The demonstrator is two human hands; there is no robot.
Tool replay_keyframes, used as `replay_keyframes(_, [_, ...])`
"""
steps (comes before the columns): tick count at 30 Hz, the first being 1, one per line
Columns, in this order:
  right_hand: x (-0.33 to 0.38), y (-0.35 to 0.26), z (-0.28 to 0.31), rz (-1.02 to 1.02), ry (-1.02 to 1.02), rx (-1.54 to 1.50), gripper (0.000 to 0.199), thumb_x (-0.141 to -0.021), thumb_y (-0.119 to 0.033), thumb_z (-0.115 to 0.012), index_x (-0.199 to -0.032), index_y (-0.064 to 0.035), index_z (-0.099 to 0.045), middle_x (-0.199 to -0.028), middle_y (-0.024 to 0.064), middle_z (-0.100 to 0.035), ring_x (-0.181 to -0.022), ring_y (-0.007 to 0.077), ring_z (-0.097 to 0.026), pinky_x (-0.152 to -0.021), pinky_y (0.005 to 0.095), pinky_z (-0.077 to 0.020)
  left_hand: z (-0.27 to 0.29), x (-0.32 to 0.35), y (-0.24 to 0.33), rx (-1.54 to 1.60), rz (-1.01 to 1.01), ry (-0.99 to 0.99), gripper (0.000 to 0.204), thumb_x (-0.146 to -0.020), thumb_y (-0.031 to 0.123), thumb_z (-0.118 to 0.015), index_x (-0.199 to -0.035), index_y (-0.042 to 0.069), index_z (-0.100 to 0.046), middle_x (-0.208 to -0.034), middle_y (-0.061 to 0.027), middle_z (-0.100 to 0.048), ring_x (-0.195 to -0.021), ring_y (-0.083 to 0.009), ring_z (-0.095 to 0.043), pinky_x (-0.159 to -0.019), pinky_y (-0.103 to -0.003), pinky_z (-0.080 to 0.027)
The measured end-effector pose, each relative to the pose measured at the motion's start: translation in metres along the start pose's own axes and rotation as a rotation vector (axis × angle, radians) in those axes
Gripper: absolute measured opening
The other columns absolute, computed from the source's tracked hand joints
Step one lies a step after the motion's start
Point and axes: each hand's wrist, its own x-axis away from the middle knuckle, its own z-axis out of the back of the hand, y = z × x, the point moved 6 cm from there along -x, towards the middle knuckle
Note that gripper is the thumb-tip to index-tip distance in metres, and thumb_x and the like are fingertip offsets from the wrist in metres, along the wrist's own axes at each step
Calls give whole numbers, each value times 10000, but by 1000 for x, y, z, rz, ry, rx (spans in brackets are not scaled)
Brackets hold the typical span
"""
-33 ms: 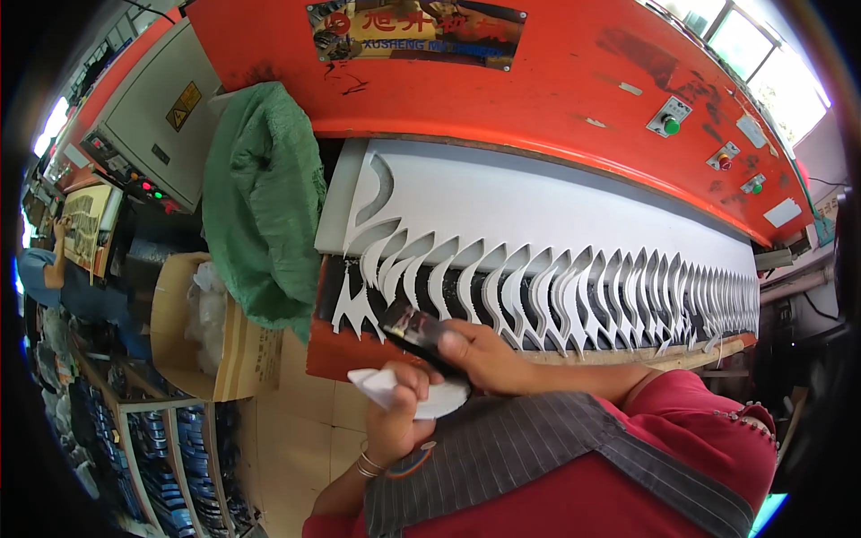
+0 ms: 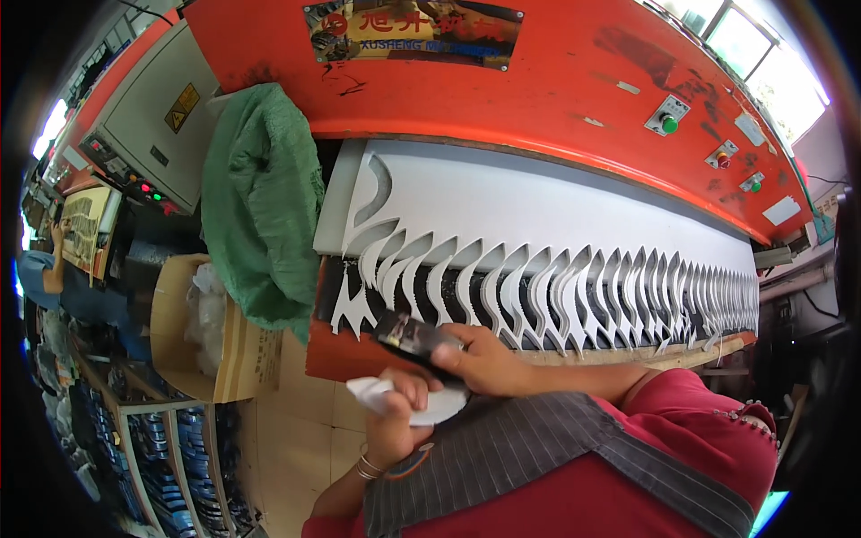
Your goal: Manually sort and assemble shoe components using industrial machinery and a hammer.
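My left hand [image 2: 397,420] is closed around a white, leaf-shaped flat piece [image 2: 438,410], which sticks out on both sides of the fingers. Just above it, my right hand [image 2: 489,360] grips a dark, glossy, roughly rectangular object [image 2: 414,341]; its exact kind is unclear. The two hands are close together in front of my apron. Beyond them, a white sheet [image 2: 538,202] lies on the machine bed, its near part cut into a long row of wavy white strips [image 2: 560,300] with pointed tips.
An orange-red machine beam [image 2: 556,90] with buttons spans the far side. On the left are a green woven sack [image 2: 265,206], a cardboard box [image 2: 179,314] holding clear plastic, a grey control cabinet [image 2: 148,117] and a shelf [image 2: 148,405] of dark items. Another person [image 2: 40,273] works at far left.
The dark object has tilted slightly, showing more of its glossy face. My left hand and the white piece have shifted a little.
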Motion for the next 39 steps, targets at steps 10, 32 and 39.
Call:
replay_keyframes(10, [25, -19, -3, 279, -24, 221, 457, -855, -351, -608, -1132, 10, -563, -807, 161, -625, -778, 187, -604, -697, 312, -469, 11, 32, 2, 155, 146, -114, 361, -952, 375, -400, -696, 122, -369, -641, -12, -390, -677, -142, -390, -684, -308, -334])
replay_keyframes(32, [-212, -102, 103, 880, -4, 1657, 395, -764, -86, -629, -1149, -65, -543, -1263, 179, -466, -1278, 325, -335, -1014, 399, -348, 81, -129, 48, -1405, -395, 152, 182, -775, 144, -641, -763, 14, -513, -816, -165, -560, -783, -348, -538, -689, -399, -432])
replay_keyframes(39, [-192, -69, 100, 627, 555, 1192, 861, -644, -447, -754, -1311, -46, -385, -1359, 277, -318, -1285, 430, -273, -1058, 464, -253, 87, -191, 3, -1658, -359, -185, 259, -694, 199, -595, -841, -14, -588, -1325, -217, -430, -1264, -304, -367, -1037, -466, -239])
